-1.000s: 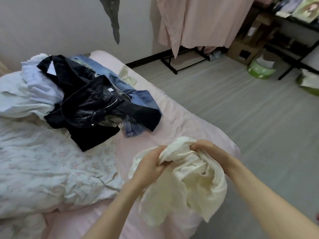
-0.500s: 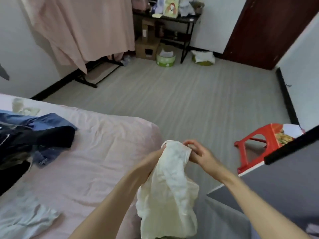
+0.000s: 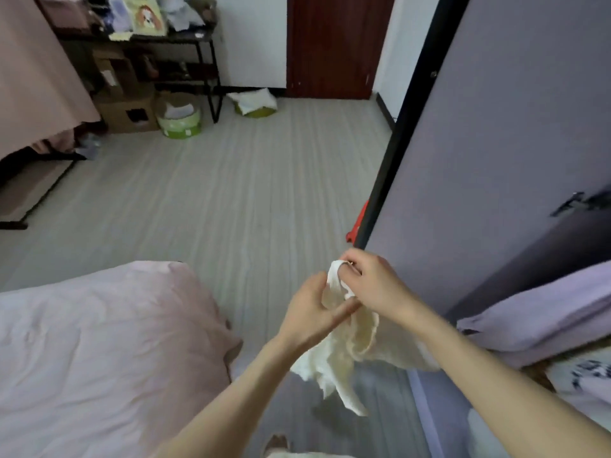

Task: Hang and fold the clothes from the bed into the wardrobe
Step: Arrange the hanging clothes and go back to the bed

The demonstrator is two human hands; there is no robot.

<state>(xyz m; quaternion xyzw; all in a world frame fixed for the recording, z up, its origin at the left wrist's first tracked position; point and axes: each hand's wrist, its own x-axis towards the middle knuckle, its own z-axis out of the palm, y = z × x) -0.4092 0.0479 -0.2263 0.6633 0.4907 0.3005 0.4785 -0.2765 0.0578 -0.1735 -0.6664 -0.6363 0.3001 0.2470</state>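
Far left: pink cloth hanging on a rack, then a black shelf with boxes and a green tub on the floor below it. Lower left is the bed, pink sheet; the clothes pile seen a second ago is now out of frame, since the view has swung right, away from the bed and toward the wardrobe.

Centre: left hand holds the cream garment, fingers wrapped under its top edge. Right hand is just beside it, pinching the same top edge between thumb and fingers. The hands have come closer together than half a second ago and are nearly touching. The garment hangs bunched below both hands, clear of the bed, over the floor near the bed corner.

Right: brown door at the back, a red stool mostly hidden, then the grey wardrobe door with black edge, right next to the hands. Lilac folded fabric sits lower right.

Likely meaning: garment carried to the wardrobe, not yet hung or folded; next is sorting out its top edge.
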